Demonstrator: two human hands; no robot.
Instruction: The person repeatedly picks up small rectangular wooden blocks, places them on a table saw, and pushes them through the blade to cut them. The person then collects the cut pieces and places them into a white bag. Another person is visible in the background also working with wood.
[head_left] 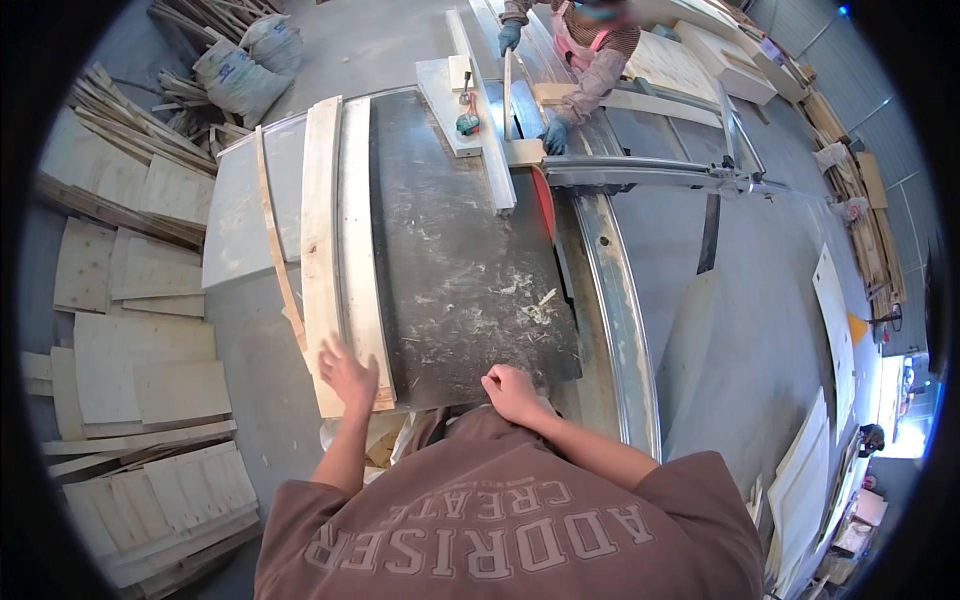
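Note:
My left hand (348, 375) lies over the near end of the long pale boards (322, 250), its fingers spread and touching the wood. The boards lie side by side along the left part of the dark saw table (450, 240), and a second board (358, 230) shows just right of the first. At the table's near edge my right hand (513, 394) is curled into a fist, with nothing showing in it. Wood shavings (535, 305) are scattered on the tabletop beyond that fist.
Across the table a person's gloved hands (555, 135) are at a wood piece (525, 152) near a red blade guard (543, 203). A metal fence (490, 140) and a rail (630, 330) run along the table. Wood sheets (140, 365) are stacked left; filled sacks (240, 80) stand behind.

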